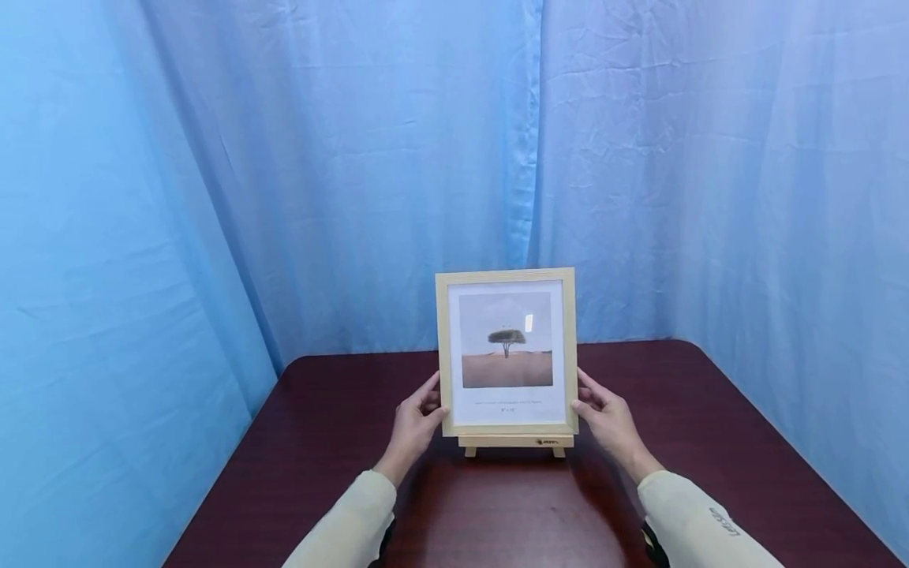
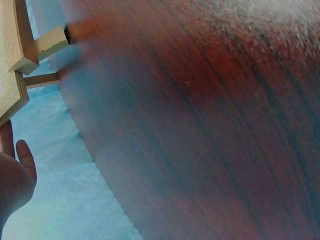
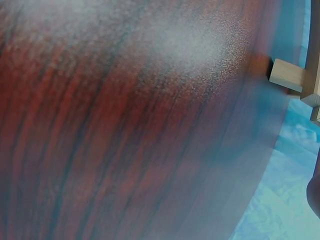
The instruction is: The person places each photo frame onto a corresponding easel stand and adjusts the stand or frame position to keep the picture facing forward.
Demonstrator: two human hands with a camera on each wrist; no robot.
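Note:
A light wood picture frame (image 1: 507, 406) with a print of a lone tree stands on a small wooden easel (image 1: 516, 442), nearly upright. My left hand (image 1: 415, 426) holds its lower left side, thumb at the front edge and fingers partly hidden behind. On the opposite side my right hand (image 1: 609, 422) grips the lower right edge in much the same way. The left wrist view shows a corner of the frame (image 2: 15, 102), an easel leg (image 2: 50, 44) and part of the left hand (image 2: 15, 180). At the right wrist view's edge, an easel leg (image 3: 287, 75) and a bit of the right hand (image 3: 314, 195) show.
Beneath the easel is a dark red-brown wooden table (image 1: 341, 410) with rounded far corners and a glossy surface. Blue curtains (image 1: 398, 173) hang behind it and along both sides, close to the table's edges.

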